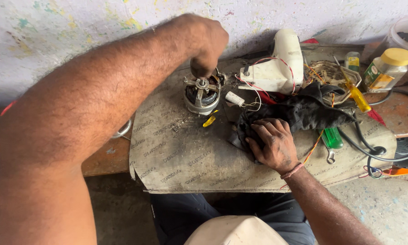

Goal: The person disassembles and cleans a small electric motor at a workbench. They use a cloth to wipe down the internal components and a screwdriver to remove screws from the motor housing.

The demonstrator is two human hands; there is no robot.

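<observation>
Motor point(202, 94) was dull grey metal with a shiny hub, rag point(299, 113) was black matt cloth, desk point(186, 154) cover was rough worn cardboard, housing point(279, 63) was smooth cream plastic, screwdriver point(359, 97) handle was glossy yellow plastic, wall point(77, 27) was rough, paint-flecked plaster.

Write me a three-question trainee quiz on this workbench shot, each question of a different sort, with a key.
1. True or false: the right hand rests on the black cloth.
2. The left hand is closed over the top of which thing? A) the electric motor B) the yellow-lidded jar C) the green-handled screwdriver
3. Fill in: the white appliance housing has thin ____ wires looped over it.

Key: 1 true; 2 A; 3 red
</observation>
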